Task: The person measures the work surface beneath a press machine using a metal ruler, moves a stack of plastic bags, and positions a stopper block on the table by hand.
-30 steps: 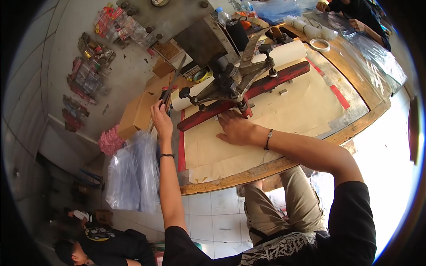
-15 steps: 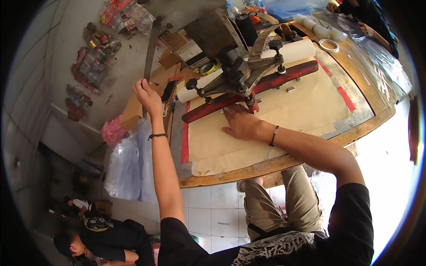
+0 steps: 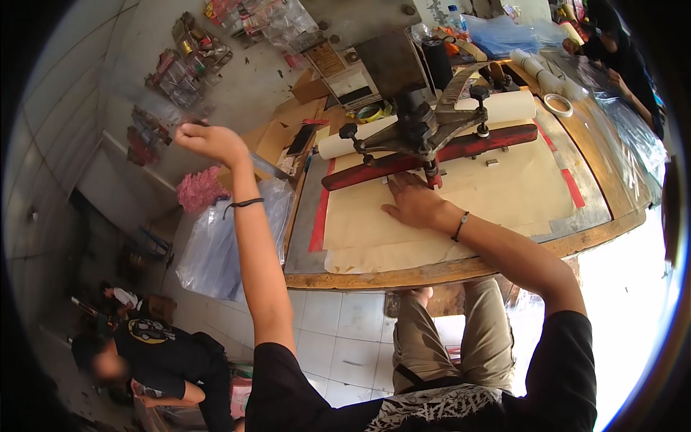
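Observation:
My left hand (image 3: 211,142) is raised at the left, its fingers closed around a long metal lever (image 3: 268,166). The lever's far part is smeared by motion. My right hand (image 3: 417,204) lies flat on a beige sheet (image 3: 497,194), palm down, with its fingertips close to a long red bar (image 3: 489,146). The bar hangs under a metal press head (image 3: 421,133) with black knobs. A small metal block (image 3: 492,163) lies on the sheet beyond the bar. Another small light piece sits by my right fingertips, partly hidden.
Behind the bar lies a cream roll (image 3: 504,108). A tape roll (image 3: 558,105) and clear plastic sheets (image 3: 633,137) are at the right. Plastic bags (image 3: 234,245) hang off the table's left side. One person (image 3: 162,360) sits low at left; another (image 3: 622,57) works at far right.
My left hand has moved left, and the lever has swung from near upright to a slant. My right hand stays flat on the sheet by the bar. The whole view has shifted.

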